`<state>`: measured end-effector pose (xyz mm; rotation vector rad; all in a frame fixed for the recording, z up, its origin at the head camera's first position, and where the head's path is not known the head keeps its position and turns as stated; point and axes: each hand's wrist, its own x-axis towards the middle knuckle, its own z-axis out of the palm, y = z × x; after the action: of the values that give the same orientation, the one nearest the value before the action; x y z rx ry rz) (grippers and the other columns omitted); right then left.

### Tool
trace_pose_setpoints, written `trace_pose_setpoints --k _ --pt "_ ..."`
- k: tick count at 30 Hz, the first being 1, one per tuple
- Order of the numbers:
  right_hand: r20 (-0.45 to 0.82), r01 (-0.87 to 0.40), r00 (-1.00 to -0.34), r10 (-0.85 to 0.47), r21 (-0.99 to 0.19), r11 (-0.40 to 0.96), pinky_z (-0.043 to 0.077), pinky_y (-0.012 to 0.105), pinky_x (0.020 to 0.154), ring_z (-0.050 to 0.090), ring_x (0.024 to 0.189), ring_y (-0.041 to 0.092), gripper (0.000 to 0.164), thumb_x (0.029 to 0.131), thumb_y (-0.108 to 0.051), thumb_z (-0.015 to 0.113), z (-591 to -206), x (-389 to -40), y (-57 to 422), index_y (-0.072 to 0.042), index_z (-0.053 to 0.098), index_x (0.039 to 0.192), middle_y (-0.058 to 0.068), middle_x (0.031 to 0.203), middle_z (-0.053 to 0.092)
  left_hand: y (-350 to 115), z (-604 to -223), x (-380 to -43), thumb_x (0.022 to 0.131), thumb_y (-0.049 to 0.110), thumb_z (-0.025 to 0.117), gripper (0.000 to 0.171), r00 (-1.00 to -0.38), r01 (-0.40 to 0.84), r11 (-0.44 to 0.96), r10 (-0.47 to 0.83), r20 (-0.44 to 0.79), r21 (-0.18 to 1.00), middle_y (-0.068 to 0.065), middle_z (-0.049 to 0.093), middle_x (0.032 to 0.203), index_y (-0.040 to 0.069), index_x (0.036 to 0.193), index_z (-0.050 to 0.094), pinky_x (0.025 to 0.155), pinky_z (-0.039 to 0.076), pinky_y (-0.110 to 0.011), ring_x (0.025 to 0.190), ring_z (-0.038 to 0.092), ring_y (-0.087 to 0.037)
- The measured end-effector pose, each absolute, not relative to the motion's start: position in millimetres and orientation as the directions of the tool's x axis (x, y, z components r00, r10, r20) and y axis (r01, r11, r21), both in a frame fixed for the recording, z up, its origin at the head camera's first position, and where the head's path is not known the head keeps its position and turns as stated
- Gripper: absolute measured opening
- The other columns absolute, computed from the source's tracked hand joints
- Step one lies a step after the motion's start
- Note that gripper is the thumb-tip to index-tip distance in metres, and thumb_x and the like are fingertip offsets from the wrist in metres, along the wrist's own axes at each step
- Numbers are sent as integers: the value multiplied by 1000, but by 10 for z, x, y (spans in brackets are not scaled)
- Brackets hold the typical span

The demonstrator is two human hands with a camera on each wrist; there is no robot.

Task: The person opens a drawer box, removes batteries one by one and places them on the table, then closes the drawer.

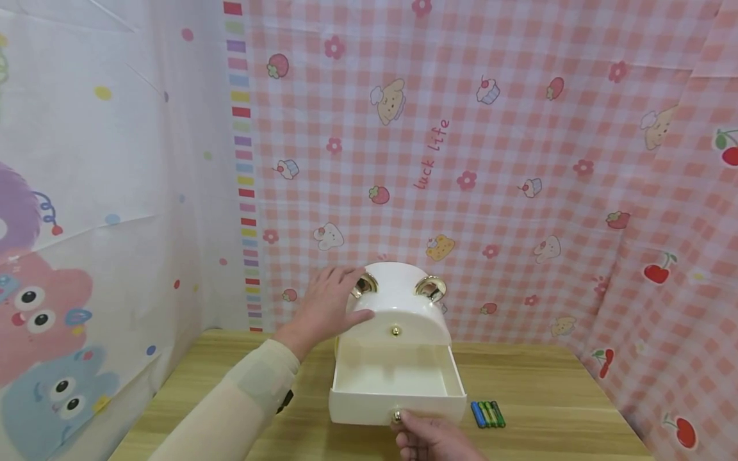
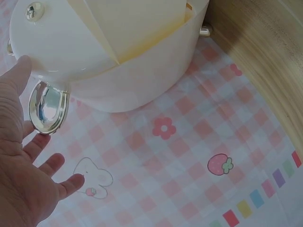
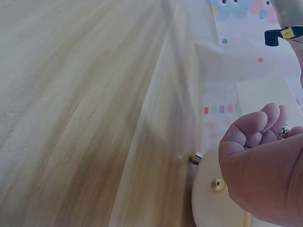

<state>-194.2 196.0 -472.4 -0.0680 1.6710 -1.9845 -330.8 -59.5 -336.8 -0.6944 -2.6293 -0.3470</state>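
Observation:
A white cabinet (image 1: 403, 298) with gold ears stands on the table, its lower drawer (image 1: 357, 408) pulled out and its inside bare. My right hand (image 1: 435, 438) pinches the drawer's gold knob (image 1: 397, 415) between thumb and curled fingers. At the cabinet's upper left, my left hand (image 1: 328, 304) rests by the left gold ear (image 2: 49, 108), fingers spread and thumb on the front edge of the curved top. A second gold knob (image 1: 395, 331) sits on the closed upper front. In the right wrist view, the right hand's wrist and palm hide part of the drawer.
Several small batteries (image 1: 488, 414), blue and green, lie side by side on the wooden table (image 1: 536, 384) right of the drawer. A pink checked cloth (image 1: 507, 128) hangs behind the table, and a white patterned cloth (image 1: 144, 256) hangs at the left.

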Motion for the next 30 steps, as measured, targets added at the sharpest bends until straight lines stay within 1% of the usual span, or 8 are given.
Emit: trace_pose_setpoints --k 4,8,15,25,30 --pt "-283 349 -853 -439 -934 -78 56 22 78 67 81 6 37 108 -44 62 -4732 -1971 1962 -11 78 111 -9 88 73 -596 -3365 -3304 94 60 76 88 -796 519 843 418 438 138 -11 52 162 15 163 44 128 29 -68 150 45 -38" --pt "-286 352 -854 -435 -933 -78 56 22 79 67 82 6 39 108 -45 62 -4728 -1984 1951 -10 78 113 -8 89 74 -600 -3359 -3295 94 60 76 88 -793 521 842 420 441 135 -11 52 161 15 163 44 128 30 -68 150 46 -38" --pt "-302 360 -851 -429 -931 -59 56 24 81 68 86 7 41 107 -49 61 -4704 -2005 1937 -12 78 115 -8 93 75 -605 -3356 -3286 93 59 77 88 -796 519 842 414 441 146 -10 52 161 15 162 45 129 28 -68 150 45 -39" --pt "-282 350 -843 -458 -934 -69 57 24 83 67 85 5 38 109 -48 59 -4698 -2069 1935 -15 77 113 -11 92 75 -596 -3365 -3296 94 60 76 88 -803 512 845 407 436 155 -9 52 162 16 163 45 130 27 -67 151 45 -38" --pt "-277 352 -840 -467 -933 -80 56 22 81 65 84 5 37 109 -49 58 -4702 -2106 1929 -16 76 111 -11 92 73 -594 -3372 -3306 94 60 76 87 -805 511 846 407 433 154 -9 53 162 17 163 45 130 28 -64 151 46 -38"
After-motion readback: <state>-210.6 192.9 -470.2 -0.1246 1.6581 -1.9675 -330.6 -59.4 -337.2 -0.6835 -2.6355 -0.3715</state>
